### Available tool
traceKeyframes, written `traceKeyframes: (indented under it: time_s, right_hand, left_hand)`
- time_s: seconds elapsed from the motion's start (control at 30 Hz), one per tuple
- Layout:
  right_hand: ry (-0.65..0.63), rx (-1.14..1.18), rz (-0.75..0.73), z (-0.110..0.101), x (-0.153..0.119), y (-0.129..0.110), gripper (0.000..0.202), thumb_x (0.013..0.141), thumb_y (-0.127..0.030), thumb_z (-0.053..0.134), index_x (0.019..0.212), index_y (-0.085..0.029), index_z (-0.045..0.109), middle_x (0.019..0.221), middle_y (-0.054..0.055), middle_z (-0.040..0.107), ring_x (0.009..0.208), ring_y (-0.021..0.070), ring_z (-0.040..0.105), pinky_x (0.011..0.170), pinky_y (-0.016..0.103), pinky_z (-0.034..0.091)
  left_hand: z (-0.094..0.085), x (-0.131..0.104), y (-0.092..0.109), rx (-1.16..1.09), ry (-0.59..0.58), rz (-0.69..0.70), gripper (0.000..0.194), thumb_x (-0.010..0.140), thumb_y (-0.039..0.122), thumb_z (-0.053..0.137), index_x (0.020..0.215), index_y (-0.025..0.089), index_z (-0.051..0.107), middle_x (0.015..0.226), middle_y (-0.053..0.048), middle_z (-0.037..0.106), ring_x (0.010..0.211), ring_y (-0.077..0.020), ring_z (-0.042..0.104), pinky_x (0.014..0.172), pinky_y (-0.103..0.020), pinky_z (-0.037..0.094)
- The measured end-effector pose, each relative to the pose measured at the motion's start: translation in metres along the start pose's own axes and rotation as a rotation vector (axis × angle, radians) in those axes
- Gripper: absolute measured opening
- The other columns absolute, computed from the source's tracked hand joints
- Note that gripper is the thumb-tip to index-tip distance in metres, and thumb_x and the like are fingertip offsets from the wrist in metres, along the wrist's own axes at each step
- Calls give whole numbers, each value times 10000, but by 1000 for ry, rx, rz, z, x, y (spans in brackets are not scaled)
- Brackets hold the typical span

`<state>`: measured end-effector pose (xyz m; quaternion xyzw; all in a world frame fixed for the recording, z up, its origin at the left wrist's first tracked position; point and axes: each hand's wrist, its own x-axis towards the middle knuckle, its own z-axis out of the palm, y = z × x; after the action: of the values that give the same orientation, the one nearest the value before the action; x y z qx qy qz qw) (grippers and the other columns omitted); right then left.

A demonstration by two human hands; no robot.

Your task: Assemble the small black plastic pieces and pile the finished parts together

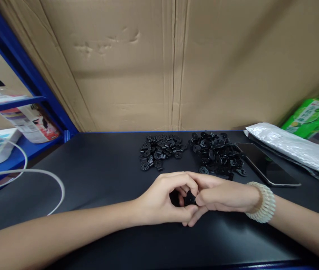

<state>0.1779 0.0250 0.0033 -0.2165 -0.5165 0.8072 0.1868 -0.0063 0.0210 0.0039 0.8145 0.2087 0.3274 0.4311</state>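
Note:
Both hands meet over the dark table [105, 243], in front of two piles of small black parts. My left hand [166, 200] curls its thumb and fingers around a small black part [190, 198]. From the other side, my right hand [218, 195] pinches the same part with its thumb, its fingers partly hidden behind my left hand. Behind the hands lies the left pile [162, 148]; the right pile [218, 152] sits behind my right hand. Several parts in both piles have round discs with holes.
A phone [268, 165] lies right of the piles, beside a silvery plastic package [294, 146] and a green pack [311, 118]. At the left, a blue shelf [55, 108] holds a bottle [31, 122] and a white device [3, 148]. A white cable [60, 187] loops over the table. Cardboard [125, 67] stands behind.

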Motion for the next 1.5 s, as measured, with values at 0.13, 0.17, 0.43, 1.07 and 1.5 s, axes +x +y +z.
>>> traceKeyframes:
  time_s: [0.13,0.17,0.43,1.07,1.5]
  right_hand:
    - [98,-69,22,8,0,0,334,684,-23,465,973,-187,435,946,-24,484,791,136,675,824,428,565]
    - [118,-96,26,10,-1,-1,314,702,-34,463,971,-191,423,943,-27,471,780,126,669,827,432,565]
    - [65,30,-34,10,-4,-5,381,709,-11,460,1035,-208,460,1047,-11,441,889,109,598,856,405,546]
    - [108,-150,-355,1,-22,-23,185,759,-290,721,755,-113,671,601,12,615,391,30,476,306,104,355]
    - [32,-185,-416,-2,-30,-29,177,752,-304,732,741,-129,710,594,20,631,427,51,498,364,152,372]
  left_hand:
    - [1,2,2,45,-20,-19,189,678,34,628,801,157,553,826,1,563,629,-82,488,556,-177,454]
    - [1,2,2,56,-22,-21,192,672,33,626,793,160,547,826,2,555,629,-83,479,545,-174,443]
    - [0,0,2,114,-3,59,265,639,-22,566,644,183,398,883,-34,621,835,-159,575,744,-256,471]
    - [-6,-6,-4,214,348,-26,172,735,84,630,867,189,664,1029,-61,670,882,-178,655,763,-280,542]
    - [-8,-3,-3,334,326,15,208,746,93,641,898,217,712,847,-26,609,760,-147,614,683,-247,510]
